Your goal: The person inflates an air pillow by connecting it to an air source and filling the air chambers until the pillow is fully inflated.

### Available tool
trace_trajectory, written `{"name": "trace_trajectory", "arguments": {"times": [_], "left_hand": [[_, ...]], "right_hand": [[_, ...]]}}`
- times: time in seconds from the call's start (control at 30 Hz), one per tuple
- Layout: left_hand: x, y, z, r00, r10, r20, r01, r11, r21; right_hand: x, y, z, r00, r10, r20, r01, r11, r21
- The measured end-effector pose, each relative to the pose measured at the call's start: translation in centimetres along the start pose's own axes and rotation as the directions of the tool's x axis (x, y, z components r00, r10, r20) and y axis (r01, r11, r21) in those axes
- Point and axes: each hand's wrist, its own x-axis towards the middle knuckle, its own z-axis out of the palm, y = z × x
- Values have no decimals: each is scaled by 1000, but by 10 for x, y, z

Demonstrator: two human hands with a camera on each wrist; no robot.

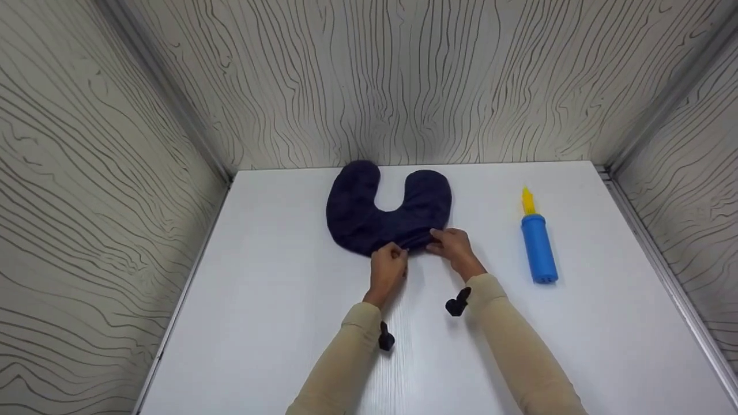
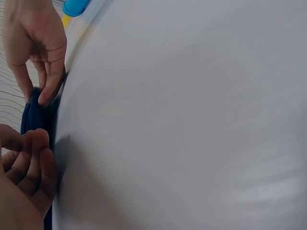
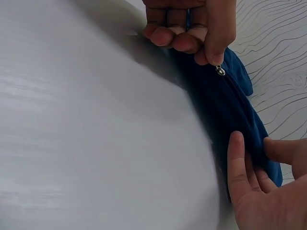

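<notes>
Two pinches: left hand (image 1: 388,270) on zipper pull (image 3: 220,71), right hand (image 1: 456,249) on near edge of navy pillow (image 1: 357,216).

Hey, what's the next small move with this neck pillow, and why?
Probably slide the zipper pull toward the right hand: the left hand pinches it, while the right hand grips the edge of the neck pillow farther along.

The person wears long, plain beige sleeves: the left sleeve (image 1: 337,372) at the bottom centre of the head view, the right sleeve (image 1: 522,351) toward the lower right. Each ends in a same-coloured cuff, left cuff (image 1: 362,316) and right cuff (image 1: 486,287). By each cuff sits a black fitting – left fitting (image 1: 387,340), right fitting (image 1: 455,306) – with a small, blocky knob. Left hand (image 1: 387,271) and right hand (image 1: 455,249) are bare.
</notes>
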Motion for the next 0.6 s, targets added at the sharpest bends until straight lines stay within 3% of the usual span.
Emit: {"name": "trace_trajectory", "arguments": {"times": [0.33, 0.6], "left_hand": [[-1, 4, 3, 1000, 12, -7, -12, 1000, 13], [-1, 6, 4, 1000, 19, -4, -18, 999, 29]], "right_hand": [[-9, 5, 7, 999, 49, 24, -48, 999, -3], [-13, 8, 21, 999, 35, -26, -34, 998, 58]]}}
